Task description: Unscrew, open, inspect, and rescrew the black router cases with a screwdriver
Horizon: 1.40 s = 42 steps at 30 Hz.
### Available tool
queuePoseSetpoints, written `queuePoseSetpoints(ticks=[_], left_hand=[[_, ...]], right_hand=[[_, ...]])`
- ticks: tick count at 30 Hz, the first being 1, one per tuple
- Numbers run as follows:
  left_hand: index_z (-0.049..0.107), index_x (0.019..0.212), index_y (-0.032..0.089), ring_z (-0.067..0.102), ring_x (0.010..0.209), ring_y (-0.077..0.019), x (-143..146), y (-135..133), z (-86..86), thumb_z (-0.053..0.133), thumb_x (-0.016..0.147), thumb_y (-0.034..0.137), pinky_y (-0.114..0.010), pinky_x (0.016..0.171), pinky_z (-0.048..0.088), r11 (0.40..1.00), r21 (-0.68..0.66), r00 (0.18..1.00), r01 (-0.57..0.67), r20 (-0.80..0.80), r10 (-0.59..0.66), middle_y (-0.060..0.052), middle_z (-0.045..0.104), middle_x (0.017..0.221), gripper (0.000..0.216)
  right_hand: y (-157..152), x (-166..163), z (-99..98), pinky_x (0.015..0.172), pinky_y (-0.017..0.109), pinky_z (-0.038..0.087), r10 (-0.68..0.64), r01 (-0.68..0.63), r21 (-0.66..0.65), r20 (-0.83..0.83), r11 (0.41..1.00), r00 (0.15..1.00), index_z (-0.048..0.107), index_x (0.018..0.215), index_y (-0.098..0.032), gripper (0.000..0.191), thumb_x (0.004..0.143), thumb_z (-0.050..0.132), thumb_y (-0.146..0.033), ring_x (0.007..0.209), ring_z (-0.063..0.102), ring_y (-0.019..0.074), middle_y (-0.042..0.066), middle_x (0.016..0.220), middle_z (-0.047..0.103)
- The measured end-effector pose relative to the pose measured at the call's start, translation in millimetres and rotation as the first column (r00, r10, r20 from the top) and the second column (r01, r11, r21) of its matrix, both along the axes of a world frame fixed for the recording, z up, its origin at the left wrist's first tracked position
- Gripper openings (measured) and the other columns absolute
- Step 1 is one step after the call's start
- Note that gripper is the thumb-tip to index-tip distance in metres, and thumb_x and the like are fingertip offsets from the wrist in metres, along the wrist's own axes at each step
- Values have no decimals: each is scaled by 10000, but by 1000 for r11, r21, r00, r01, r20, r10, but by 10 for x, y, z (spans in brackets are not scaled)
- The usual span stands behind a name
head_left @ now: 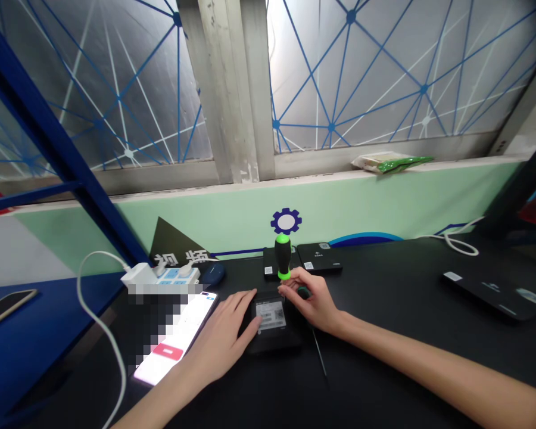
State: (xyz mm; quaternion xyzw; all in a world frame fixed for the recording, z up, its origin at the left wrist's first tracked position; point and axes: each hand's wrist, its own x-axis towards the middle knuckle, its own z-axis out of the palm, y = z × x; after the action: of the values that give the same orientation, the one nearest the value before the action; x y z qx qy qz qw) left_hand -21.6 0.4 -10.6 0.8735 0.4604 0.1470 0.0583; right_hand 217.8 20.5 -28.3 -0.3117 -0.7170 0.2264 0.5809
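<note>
A black box-shaped device [274,341] with a white printed label [270,315] lies on the table in front of me. My left hand [226,328] rests along its left side, fingers stretched out, with the thumb at the label's edge. Above the far edge of the device stands a screwdriver [283,256] with a black and bright green handle, held upright. The fingertips of my right hand [310,298] pinch it just below the handle; its tip is hidden. Partly beneath my right hand lies a second screwdriver [320,354], its thin metal shaft pointing toward me.
A lit phone [176,345] lies left of my left hand. Behind it are a power strip [174,277] with a white cable and a dark mouse-like object [213,273]. Black boxes [319,257] lie against the wall; another flat black device [495,295] is at right.
</note>
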Motion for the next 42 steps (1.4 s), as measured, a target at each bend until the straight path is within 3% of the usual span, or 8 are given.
queuePoseSetpoints(ticks=[8, 20, 28, 34, 42], left_hand=[[390, 1475, 265, 489, 1311, -274, 4, 5, -10, 378, 1028, 512, -423, 1062, 419, 1000, 0, 1000, 1, -5, -1, -73, 502, 1453, 511], [375, 1481, 248, 468, 1325, -273, 14, -16, 2, 369, 1034, 506, -444, 1083, 400, 1000, -23, 1000, -9, -8, 9, -84, 488, 1460, 516], [382, 1479, 261, 485, 1313, -283, 10, -19, 1, 359, 1034, 510, -446, 1057, 425, 1000, -6, 1000, -1, 0, 1, -85, 503, 1448, 511], [370, 1483, 258, 455, 1340, -277, 14, -14, 8, 368, 1030, 514, -451, 1081, 405, 999, -35, 1000, -22, -16, 21, -77, 480, 1469, 520], [367, 1483, 257, 454, 1340, -269, 9, -15, -12, 373, 1031, 507, -442, 1087, 403, 1000, -18, 1000, -7, -9, 7, -72, 481, 1466, 517]], right_hand=[[-39, 40, 48, 694, 274, 572, 60, -62, 49, 56, 997, 997, 636, 990, -177, 143, 988, 508, -241, 714, 713, 169, 66, 818, 732], [6, 15, 11, 649, 250, 524, 29, -29, -5, 62, 1000, 998, 627, 871, -187, 124, 953, 592, -273, 641, 638, 140, 22, 753, 683], [17, 7, -1, 562, 235, 483, -52, 51, 5, 66, 999, 996, 594, 747, -193, 254, 907, 657, -379, 565, 570, 125, -9, 647, 610], [-17, 15, 35, 595, 234, 491, 2, -1, -15, 58, 1000, 998, 621, 853, -183, 169, 954, 584, -314, 602, 596, 126, 15, 721, 656], [-60, 40, 66, 650, 256, 516, 27, -34, 57, 107, 998, 994, 654, 977, -175, 157, 978, 510, -240, 646, 629, 146, 45, 783, 698]])
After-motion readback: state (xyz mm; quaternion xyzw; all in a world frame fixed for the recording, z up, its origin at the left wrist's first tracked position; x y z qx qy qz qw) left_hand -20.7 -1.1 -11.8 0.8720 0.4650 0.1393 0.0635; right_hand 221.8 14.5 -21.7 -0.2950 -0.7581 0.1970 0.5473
